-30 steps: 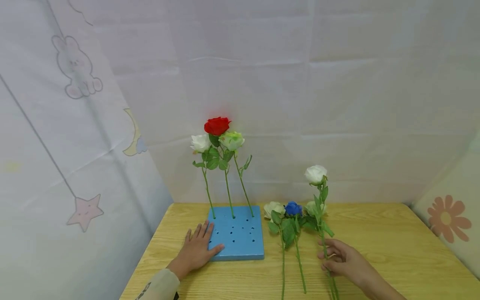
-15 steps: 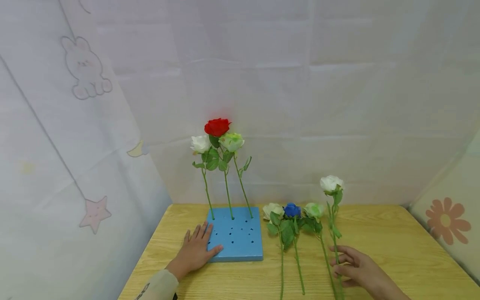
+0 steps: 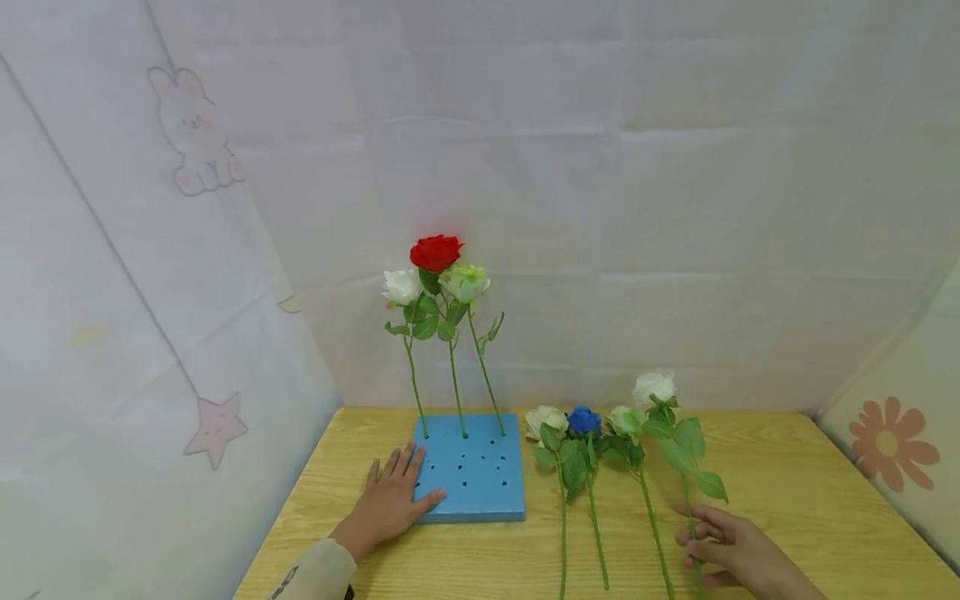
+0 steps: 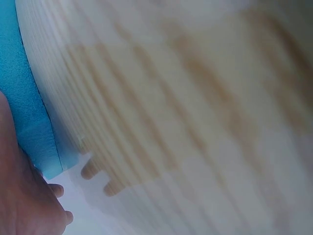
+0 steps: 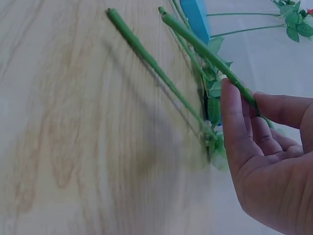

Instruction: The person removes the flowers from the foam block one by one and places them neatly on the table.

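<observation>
Right hand [image 3: 738, 550] pinches white rose [image 3: 654, 387] by its thin green stem.
Left hand [image 3: 393, 500] rests flat, fingers relaxed, at 9 o'clock edge of perforated blue foam block [image 3: 480, 475].

Light wooden tabletop [image 3: 787, 492]. Three artificial roses stand upright in holes along the far edge of the foam – red rose [image 3: 435, 252] tallest, white rose [image 3: 401, 286] left of it, pale green rose [image 3: 464, 282] right. Cream rose [image 3: 546, 419], blue rose [image 3: 584, 420] and light green rose [image 3: 624, 420] lie side by side – stems toward the near edge. White fabric backdrop [image 3: 600, 208] with bunny print [image 3: 197, 143] and pink star [image 3: 217, 427].
</observation>
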Available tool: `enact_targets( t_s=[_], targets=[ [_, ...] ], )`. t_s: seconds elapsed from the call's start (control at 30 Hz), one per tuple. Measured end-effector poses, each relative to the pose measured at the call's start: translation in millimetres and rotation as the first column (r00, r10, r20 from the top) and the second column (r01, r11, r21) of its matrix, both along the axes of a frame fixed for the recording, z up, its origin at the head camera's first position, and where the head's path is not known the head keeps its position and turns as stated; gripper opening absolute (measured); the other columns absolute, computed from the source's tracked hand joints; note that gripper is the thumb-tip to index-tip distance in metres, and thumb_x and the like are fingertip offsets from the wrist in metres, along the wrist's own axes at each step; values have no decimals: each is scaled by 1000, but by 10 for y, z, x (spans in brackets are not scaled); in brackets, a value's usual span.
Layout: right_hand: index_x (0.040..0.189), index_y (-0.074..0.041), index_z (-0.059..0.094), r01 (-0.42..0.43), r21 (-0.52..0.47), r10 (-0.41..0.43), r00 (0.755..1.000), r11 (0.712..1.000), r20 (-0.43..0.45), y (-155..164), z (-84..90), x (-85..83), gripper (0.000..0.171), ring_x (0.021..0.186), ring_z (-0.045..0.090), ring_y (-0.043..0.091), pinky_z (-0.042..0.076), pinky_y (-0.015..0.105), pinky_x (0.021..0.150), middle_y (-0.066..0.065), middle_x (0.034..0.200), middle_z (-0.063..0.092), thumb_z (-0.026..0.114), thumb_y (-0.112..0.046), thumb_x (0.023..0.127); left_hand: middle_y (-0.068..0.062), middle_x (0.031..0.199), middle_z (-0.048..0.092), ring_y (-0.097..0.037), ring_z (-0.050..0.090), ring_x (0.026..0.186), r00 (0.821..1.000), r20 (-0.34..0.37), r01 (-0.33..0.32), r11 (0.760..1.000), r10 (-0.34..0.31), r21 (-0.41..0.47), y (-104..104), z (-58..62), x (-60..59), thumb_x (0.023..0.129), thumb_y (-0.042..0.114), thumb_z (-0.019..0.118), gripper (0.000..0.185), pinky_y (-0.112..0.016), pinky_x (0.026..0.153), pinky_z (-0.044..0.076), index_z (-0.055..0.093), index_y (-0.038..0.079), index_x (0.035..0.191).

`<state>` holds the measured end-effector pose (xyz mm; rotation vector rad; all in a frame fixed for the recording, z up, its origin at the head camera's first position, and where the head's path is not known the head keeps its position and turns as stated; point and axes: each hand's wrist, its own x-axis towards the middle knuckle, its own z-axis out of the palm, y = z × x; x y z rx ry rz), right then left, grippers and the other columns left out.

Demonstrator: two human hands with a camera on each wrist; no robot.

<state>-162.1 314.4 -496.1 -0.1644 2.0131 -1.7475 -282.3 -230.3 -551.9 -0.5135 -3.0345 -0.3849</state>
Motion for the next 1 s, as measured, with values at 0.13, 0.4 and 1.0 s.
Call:
enact_targets(
  t_s=[0.13, 0.4, 1.0],
  targets=[
    [155, 13, 20, 2, -3, -2, 1000, 1000, 19, 84, -77, -10, 70, 104, 65, 32, 58, 44, 77, 12, 121, 63, 57, -19, 105, -15, 168, 18, -45, 21, 152, 1000, -14, 7, 1000, -7, 17, 7, 16, 7, 96, 74, 42, 93, -72, 115, 12, 26, 10, 162],
    [156, 10, 21, -1, -74, 6, 998, 997, 68, 196, -182, -20, 67, 104, 65, 30, 57, 41, 77, 10, 122, 62, 55, -20, 107, -17, 167, 20, -46, 22, 150, 999, -29, 19, 999, -18, 38, 6, 9, 4, 97, 73, 43, 93, -73, 114, 12, 27, 8, 161],
    [158, -1, 30, -57, -194, 75, 993, 979, 88, 370, -232, -100, 53, 105, 66, 24, 58, 38, 81, 6, 128, 62, 47, -16, 109, -16, 167, 20, -46, 23, 150, 1000, -15, 10, 1000, -10, 12, 1, 10, 11, 96, 74, 42, 94, -73, 114, 13, 27, 9, 161]
  ],
)
